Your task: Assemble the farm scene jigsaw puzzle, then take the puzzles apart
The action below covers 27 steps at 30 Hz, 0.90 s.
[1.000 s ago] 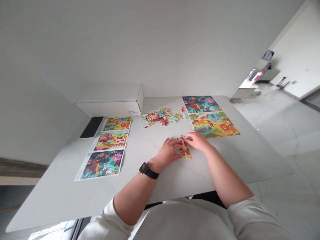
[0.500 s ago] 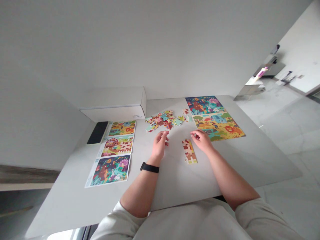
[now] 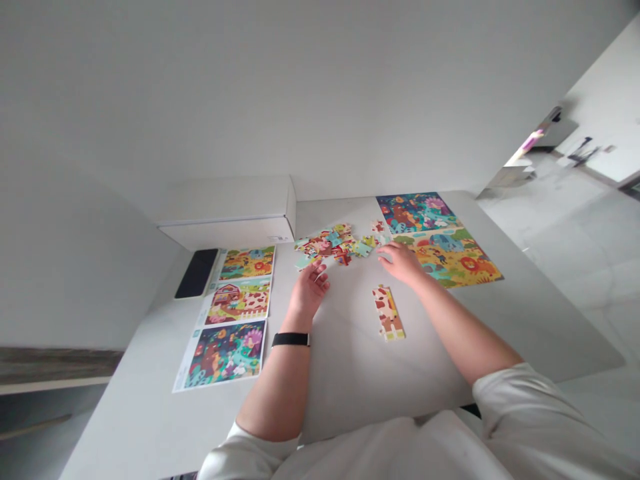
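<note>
A loose pile of jigsaw pieces point(image 3: 327, 245) lies on the table towards the wall. My left hand point(image 3: 309, 291) is open at the near edge of this pile, palm turned partly up, fingers loosely curled and holding nothing visible. Over the table to the right of the pile is my right hand point(image 3: 401, 263), its fingers reaching left with a gap between thumb and fingers. Just beyond its fingertips lie a pale green piece point(image 3: 383, 239) and a reddish piece point(image 3: 377, 227). Nearer me, between my forearms, rests a joined strip of cow-patterned pieces point(image 3: 388, 313).
On the left lies a sheet with three printed pictures point(image 3: 233, 301), beside a dark phone point(image 3: 197, 273). Behind them a white box point(image 3: 227, 230) stands against the wall. Two colourful picture boards, a night scene point(image 3: 420, 212) and a savanna scene point(image 3: 457, 260), lie on the right.
My right hand has moved away from me, towards the pieces beside the pile. My left hand has shifted left and turned its palm more upward. The joined strip stays put.
</note>
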{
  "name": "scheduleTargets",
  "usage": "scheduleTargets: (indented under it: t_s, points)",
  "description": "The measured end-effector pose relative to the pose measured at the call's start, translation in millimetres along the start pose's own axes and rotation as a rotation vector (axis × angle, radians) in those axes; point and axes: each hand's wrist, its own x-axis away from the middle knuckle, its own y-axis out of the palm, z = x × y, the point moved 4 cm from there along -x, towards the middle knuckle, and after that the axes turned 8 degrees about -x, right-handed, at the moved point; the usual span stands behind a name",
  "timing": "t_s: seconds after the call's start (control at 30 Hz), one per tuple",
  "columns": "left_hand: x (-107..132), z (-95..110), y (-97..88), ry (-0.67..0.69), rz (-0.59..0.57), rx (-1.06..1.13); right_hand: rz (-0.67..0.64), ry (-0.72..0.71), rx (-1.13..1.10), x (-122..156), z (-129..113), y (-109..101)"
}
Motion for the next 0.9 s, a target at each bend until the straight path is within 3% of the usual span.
scheduleTargets:
  t_s: [0.13,0.27,0.5,0.63,0.73,0.9]
  points:
    - [-0.8,-0.5,-3.0,0.014,-0.018,-0.042,-0.051,-0.048,0.058,-22.6,-11.0,22.5]
    - [-3.0,0.8,-7.4,0.033,-0.004,-0.104,-0.104,-0.091,0.058,-23.6,-16.4,35.9]
    - [-1.8,-2.4,-1.6,0.041,-0.016,-0.135,-0.084,-0.073,0.046,2.8,5.2,19.4]
    - [1.9,-6.1,4.4,0.063,-0.061,-0.179,-0.045,-0.037,0.076,3.1,11.0,10.1]
    - [3.4,-9.3,7.3,0.085,-0.108,-0.216,-0.054,-0.067,0.049,-6.7,-3.5,14.9]
    - [2.8,-9.1,7.2,0.152,-0.138,-0.340,-0.160,-0.262,-0.001,-22.5,-53.0,42.7]
